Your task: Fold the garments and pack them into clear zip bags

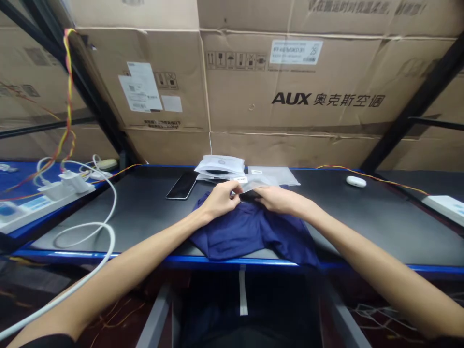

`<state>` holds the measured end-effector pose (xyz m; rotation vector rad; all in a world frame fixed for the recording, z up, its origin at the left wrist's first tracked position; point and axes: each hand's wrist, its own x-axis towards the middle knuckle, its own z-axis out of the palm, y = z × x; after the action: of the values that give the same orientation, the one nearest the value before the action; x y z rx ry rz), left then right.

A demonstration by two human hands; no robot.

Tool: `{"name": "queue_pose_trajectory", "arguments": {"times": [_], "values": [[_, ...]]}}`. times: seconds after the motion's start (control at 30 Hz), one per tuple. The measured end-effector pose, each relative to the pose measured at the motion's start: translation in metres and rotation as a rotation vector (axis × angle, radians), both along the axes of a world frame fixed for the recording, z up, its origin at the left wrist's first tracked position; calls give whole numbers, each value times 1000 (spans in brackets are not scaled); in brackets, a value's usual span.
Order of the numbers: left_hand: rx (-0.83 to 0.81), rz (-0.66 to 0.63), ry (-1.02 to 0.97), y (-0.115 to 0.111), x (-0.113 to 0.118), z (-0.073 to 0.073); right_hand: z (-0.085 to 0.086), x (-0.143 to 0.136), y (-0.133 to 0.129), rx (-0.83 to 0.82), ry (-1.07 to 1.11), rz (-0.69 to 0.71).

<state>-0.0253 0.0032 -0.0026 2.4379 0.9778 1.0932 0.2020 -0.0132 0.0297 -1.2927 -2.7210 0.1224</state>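
Note:
A dark blue garment (235,234), its kind hard to make out, lies bunched on the table with its lower edge at the table's front. Just above it, my left hand (223,199) pinches the near edge of a translucent plastic bag (259,182) beside a small white label. My right hand (273,198) grips the same bag from the other side, its fingertips partly hidden. Something dark shows under the bag's edge between both hands. Behind the left hand sits a stack of translucent packets (220,164).
A phone (181,185) lies left of the packets. White cables and a power strip (47,195) are at the left; a long white cable hangs across the front. A small white case (356,181) and another power strip (447,208) lie right. Cardboard boxes (239,111) wall the back.

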Motion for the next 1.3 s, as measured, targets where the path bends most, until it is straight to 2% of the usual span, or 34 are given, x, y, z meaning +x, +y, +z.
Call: {"name": "queue_pose_trajectory", "arguments": {"times": [0.17,0.27,0.37,0.57,0.7,0.83,0.93,1.0,1.07,1.13,1.2,1.3], "values": [[-25,-77,-12,-2,1,2,-11,-29,3,68,-148,-268],[-16,-95,-4,-3,1,3,-13,-41,-1,94,-152,-321],[-2,-65,0,-2,0,4,-11,-39,-7,117,-144,-305],[24,-15,19,-2,-2,6,-14,-12,-10,103,-127,-95],[37,-63,76,-2,-1,7,-24,-12,-3,183,-175,-111],[52,-42,123,-1,-2,8,-27,-12,-3,204,-123,-77],[92,-3,162,1,-5,10,-23,1,-14,178,-4,60],[106,29,196,2,-7,11,-19,16,-24,135,195,156],[104,70,241,2,-8,11,-15,34,-31,89,400,120],[112,104,294,1,-8,11,-13,53,-35,76,500,3],[139,113,351,0,-8,11,-14,70,-34,123,507,-56],[214,28,404,-3,-7,11,-19,87,-30,159,366,-10]]}}
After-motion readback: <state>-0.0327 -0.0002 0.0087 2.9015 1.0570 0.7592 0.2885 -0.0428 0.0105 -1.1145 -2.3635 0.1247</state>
